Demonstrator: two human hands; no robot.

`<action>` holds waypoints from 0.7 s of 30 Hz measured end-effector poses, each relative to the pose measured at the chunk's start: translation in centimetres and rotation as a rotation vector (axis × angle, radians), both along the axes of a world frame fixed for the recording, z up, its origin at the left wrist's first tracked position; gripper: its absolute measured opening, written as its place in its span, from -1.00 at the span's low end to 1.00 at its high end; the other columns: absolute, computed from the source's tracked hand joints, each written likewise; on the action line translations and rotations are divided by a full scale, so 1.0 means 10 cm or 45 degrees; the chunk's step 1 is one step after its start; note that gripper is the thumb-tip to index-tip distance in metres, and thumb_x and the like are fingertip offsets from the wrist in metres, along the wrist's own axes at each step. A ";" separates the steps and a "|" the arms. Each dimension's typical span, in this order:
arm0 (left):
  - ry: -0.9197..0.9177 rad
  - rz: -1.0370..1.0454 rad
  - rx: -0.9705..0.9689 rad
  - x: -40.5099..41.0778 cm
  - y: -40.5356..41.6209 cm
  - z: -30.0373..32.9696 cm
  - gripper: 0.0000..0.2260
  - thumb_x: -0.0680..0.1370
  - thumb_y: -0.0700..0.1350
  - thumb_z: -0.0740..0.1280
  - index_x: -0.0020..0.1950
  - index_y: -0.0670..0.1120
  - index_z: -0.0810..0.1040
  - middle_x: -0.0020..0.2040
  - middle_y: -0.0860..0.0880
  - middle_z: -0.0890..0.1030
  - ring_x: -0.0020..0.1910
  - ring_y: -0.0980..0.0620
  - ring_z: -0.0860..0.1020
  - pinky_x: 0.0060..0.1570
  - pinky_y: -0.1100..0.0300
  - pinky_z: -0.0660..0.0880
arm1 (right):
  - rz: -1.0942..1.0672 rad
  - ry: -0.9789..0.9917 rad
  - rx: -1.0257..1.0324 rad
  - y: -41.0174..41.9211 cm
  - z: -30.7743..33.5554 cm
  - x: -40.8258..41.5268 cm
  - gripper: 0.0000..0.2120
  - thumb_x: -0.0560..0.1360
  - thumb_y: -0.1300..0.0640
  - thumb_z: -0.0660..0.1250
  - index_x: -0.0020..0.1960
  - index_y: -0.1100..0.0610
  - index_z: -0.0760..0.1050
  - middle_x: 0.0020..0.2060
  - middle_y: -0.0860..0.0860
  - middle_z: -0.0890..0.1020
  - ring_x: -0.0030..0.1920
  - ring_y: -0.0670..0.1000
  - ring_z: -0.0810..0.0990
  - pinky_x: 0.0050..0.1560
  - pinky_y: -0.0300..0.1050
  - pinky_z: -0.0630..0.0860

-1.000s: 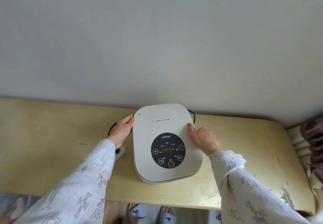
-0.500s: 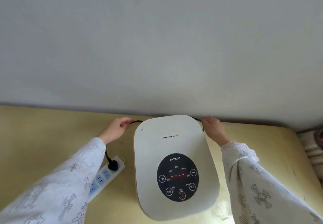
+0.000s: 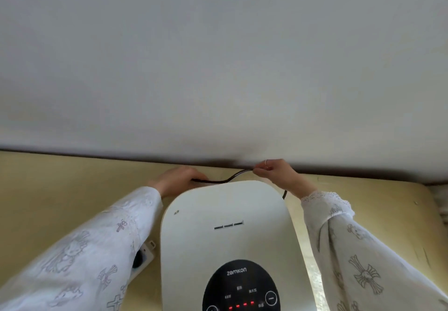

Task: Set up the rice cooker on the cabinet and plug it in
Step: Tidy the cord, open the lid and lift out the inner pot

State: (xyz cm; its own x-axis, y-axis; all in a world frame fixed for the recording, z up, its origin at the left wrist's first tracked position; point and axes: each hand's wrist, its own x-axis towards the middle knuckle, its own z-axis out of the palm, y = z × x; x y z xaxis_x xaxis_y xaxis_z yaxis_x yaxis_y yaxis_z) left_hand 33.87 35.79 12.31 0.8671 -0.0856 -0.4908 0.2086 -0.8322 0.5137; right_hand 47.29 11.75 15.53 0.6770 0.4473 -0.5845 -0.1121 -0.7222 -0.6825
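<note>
The left hand (image 3: 178, 179) is curled around the black power cord (image 3: 219, 180) just behind the back left corner of the rice cooker (image 3: 229, 233), fingers closed on it. The right hand (image 3: 278, 173) pinches the same cord between thumb and fingertips behind the back right corner, a ring showing on one finger. Between the two hands the cord runs in a shallow wave along the cooker's rear edge; past the right hand a short stretch drops down beside the cooker's right side and passes out of sight.

Both hands work in the narrow strip between the cooker's rear edge and the wall (image 3: 218, 68), where the back edge of the cabinet top (image 3: 60, 189) meets a dark shadow line. The right hand sits almost against that line.

The white rice cooker stands on the yellowish cabinet top, lid closed, its black round control panel (image 3: 240, 286) showing red lights near the bottom of the view. Left of the cooker, partly under the left sleeve (image 3: 80, 257), lies a white power strip (image 3: 145, 256) with a black plug (image 3: 138, 258) in it, just beside the cooker's left side. The cabinet top lies bare to the left of the left arm and to the right of the right sleeve (image 3: 358, 250), out to its rounded right edge
</note>
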 end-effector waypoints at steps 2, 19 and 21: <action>0.006 -0.020 0.029 0.06 -0.04 -0.04 -0.79 0.54 0.17 0.19 0.05 0.20 0.56 -0.03 0.17 0.62 -0.03 0.13 0.54 -0.17 0.23 0.40 | -0.020 0.066 0.036 0.02 -0.04 0.01 -0.91 0.45 0.10 0.41 -0.15 0.12 0.62 -0.25 -0.06 0.61 -0.15 -0.09 0.53 -0.19 -0.33 0.40; -0.105 0.163 0.498 0.30 0.15 0.02 -0.69 0.61 0.11 0.06 0.27 0.13 0.47 0.25 -0.02 0.58 0.21 -0.11 0.52 0.08 0.09 0.43 | -0.176 -0.108 -0.169 0.48 -0.20 0.06 -0.51 0.38 -0.02 0.43 -0.54 0.07 0.22 -0.55 -0.04 0.37 -0.46 -0.04 0.35 -0.40 -0.15 0.27; -0.123 0.227 0.498 0.24 0.27 0.01 -0.71 0.62 0.06 0.07 0.25 0.10 0.49 0.25 -0.03 0.58 0.20 -0.12 0.53 0.09 0.07 0.44 | -0.169 -0.163 -0.173 0.45 -0.20 0.10 -0.56 0.40 -0.04 0.41 -0.51 0.08 0.29 -0.52 -0.04 0.41 -0.40 -0.02 0.39 -0.36 -0.15 0.30</action>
State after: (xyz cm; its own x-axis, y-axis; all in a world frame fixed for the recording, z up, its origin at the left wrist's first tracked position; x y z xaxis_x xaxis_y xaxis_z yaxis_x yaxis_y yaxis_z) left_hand 36.31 38.45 12.38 0.8950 0.2457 -0.3722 0.3332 -0.9232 0.1917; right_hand 48.31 16.29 13.52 0.7974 0.2721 -0.5387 -0.1310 -0.7932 -0.5946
